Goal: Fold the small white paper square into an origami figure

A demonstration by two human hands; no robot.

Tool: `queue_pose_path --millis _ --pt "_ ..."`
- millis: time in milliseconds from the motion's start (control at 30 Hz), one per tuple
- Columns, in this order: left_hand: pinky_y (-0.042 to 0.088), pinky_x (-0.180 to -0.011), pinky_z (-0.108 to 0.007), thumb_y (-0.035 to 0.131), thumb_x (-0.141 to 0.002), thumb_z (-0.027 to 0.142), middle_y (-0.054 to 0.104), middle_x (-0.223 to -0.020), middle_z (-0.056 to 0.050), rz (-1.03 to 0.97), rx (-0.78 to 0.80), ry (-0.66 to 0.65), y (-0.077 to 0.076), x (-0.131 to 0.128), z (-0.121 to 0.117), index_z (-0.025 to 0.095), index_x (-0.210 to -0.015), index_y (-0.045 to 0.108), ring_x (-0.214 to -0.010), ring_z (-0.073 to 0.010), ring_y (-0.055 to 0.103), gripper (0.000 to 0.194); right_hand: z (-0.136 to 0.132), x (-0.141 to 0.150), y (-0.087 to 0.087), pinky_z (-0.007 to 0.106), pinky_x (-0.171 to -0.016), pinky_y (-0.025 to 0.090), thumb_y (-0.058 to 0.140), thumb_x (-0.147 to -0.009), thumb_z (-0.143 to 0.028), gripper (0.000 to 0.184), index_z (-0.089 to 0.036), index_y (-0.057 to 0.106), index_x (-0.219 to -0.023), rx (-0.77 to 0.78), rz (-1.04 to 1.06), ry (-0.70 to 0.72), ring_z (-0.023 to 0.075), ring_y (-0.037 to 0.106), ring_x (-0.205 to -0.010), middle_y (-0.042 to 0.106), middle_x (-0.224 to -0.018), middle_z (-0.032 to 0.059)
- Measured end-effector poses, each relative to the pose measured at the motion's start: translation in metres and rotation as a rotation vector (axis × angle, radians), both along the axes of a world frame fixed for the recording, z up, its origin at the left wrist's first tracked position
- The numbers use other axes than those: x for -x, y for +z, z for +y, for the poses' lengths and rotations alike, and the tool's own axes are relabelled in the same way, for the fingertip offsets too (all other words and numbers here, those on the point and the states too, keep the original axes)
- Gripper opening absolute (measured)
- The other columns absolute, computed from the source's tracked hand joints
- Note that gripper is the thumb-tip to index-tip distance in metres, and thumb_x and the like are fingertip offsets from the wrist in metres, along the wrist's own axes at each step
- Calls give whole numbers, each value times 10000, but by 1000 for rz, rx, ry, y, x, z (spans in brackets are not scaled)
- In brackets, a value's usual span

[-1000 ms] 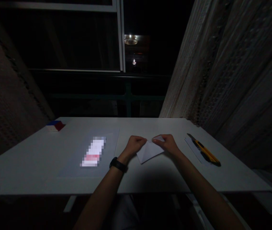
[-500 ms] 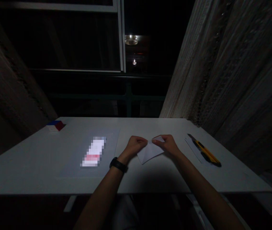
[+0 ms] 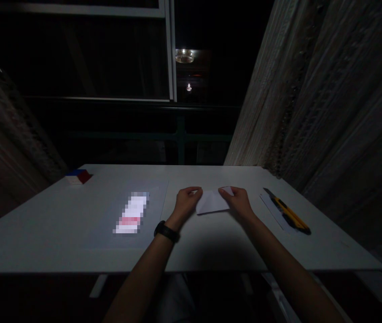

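Note:
A small piece of white paper (image 3: 211,202) is held between my two hands, just above the white table. My left hand (image 3: 188,200), with a dark watch at the wrist, pinches the paper's left side between thumb and fingers. On the opposite side my right hand (image 3: 236,200) grips it, thumb on top and fingers behind. The paper's lower edge runs nearly level toward me. Fingertips behind the sheet are hidden.
On the white table (image 3: 197,258), a lit phone (image 3: 132,213) rests on a large sheet (image 3: 97,237) to the left. A yellow and black utility knife (image 3: 288,211) lies at right beside a paper strip (image 3: 271,208). A colour cube (image 3: 78,176) sits far left. Curtains (image 3: 261,98) hang behind.
The paper has turned: its corner pointed toward me before, and now a straight edge faces me. My hands have moved slightly apart along it.

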State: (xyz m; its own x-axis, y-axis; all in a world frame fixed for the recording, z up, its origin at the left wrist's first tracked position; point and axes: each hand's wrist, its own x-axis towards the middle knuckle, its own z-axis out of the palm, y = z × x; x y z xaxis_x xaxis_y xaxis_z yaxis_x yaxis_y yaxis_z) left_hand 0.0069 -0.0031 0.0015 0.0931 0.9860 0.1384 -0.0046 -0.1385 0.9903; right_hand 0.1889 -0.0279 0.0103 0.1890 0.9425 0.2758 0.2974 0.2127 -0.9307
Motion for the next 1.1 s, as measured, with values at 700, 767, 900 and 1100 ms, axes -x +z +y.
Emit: queue_pose_path --millis 700,767,900,1100 --pt "451 -499 -220 675 -647 289 672 -740 -91 -161 104 -171 10 -1 -11 80 -901 666 -591 -137 594 328 -10 11 9 333 -713 462 622 -670 -460 397 -200 615 -970 134 357 437 221 610 -813 661 -940 68" --pt "456 -512 -220 671 -654 287 671 -734 -90 -156 98 -207 8 -2 -11 78 -893 668 -599 -138 597 317 -9 15 5 287 -619 442 682 -604 -464 353 -174 626 -797 91 235 359 188 586 -693 651 -761 44" --pt "487 -554 -251 645 -687 339 673 -759 -88 -162 67 -275 7 -3 -11 81 -890 673 -635 -152 609 329 -4 21 -4 237 -441 333 661 -596 -528 373 -179 573 -697 -21 87 124 121 446 -482 517 -536 -25" --pt "496 -621 -264 711 -617 278 683 -781 -91 -105 -11 -154 10 -7 -12 94 -893 685 -683 -164 622 333 -4 26 -7 244 -454 353 585 -678 -527 337 -193 558 -705 -145 -5 -67 136 457 -526 536 -595 -4"
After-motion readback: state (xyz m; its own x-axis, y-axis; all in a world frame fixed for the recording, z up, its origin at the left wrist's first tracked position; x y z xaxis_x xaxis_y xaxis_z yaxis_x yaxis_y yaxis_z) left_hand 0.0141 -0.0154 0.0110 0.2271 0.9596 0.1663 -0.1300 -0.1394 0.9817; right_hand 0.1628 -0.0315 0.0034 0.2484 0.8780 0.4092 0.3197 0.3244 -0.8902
